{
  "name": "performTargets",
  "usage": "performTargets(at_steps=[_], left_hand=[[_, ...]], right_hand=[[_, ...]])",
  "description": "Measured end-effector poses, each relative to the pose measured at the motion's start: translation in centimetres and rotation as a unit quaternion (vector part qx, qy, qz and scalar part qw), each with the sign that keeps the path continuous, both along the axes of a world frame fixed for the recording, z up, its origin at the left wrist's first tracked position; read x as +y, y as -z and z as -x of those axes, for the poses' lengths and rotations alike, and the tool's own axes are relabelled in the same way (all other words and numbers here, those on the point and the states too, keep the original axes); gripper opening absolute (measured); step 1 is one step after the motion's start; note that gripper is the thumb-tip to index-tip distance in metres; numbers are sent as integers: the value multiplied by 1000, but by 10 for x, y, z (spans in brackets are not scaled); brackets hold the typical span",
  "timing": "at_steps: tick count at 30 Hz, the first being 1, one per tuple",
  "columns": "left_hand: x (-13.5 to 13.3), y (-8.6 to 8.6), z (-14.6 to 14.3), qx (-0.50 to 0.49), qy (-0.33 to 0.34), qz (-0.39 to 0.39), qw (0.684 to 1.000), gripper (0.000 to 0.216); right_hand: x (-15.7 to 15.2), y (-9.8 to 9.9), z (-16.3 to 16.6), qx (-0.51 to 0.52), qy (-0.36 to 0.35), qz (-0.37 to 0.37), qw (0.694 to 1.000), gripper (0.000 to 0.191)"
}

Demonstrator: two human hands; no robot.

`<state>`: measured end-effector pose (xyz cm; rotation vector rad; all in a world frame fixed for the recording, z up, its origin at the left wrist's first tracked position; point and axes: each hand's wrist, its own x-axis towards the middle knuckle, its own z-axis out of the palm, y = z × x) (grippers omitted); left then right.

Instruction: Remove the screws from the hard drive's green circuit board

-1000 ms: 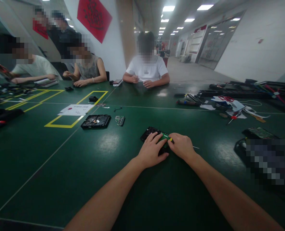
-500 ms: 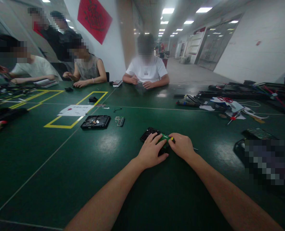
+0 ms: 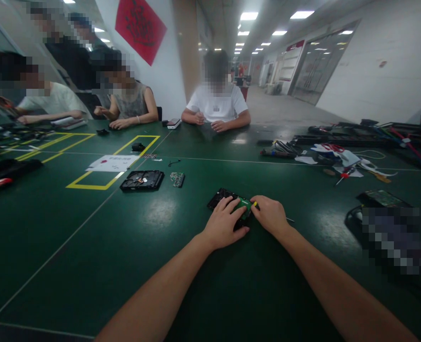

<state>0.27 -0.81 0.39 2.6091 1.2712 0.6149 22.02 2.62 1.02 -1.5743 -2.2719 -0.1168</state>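
Observation:
In front of me lies a black hard drive [image 3: 218,196] with a green circuit board [image 3: 245,203] on its upper face. My left hand [image 3: 224,222] rests over it, its fingers spread across the drive and board and its thumb by the near edge, holding the drive. At the drive's right side, my right hand [image 3: 270,214] is closed around a screwdriver [image 3: 256,205]. The screwdriver's yellow end shows beside the board, and a thin metal shaft sticks out to the right behind the hand. The rest of the tool is hidden by my fingers.
To the left lie another black hard drive [image 3: 142,180] and a loose circuit board [image 3: 177,179]. A paper sheet [image 3: 112,163] lies by yellow tape. At right are cables, a red-handled screwdriver [image 3: 344,175] and a partly blurred device [image 3: 395,237]. People sit across the table.
My right hand has shifted very slightly up and right with the screwdriver. My left hand stays on the hard drive. Another person's hand at the far left has left the view.

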Motion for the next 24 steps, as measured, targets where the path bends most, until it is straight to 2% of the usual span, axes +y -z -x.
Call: performTargets(at_steps=[7,12,18,20,24], left_hand=[[-1,-3,1,-2,2,0,1000,68],[-2,-5,0,-37,-47,13,998,93],[-1,-5,-3,-56,-63,6,996,94],[-1,-4,-3,-59,-61,-1,996,93],[4,2,-2,-65,-90,-13,994,91]], right_hand=[[3,-2,-7,-32,9,-6,999,30],[6,-2,-8,-20,12,-3,1000,32],[10,-9,-11,77,101,-37,991,36],[13,-13,-14,110,83,-50,989,37],[20,-28,-14,153,-28,-94,983,40]])
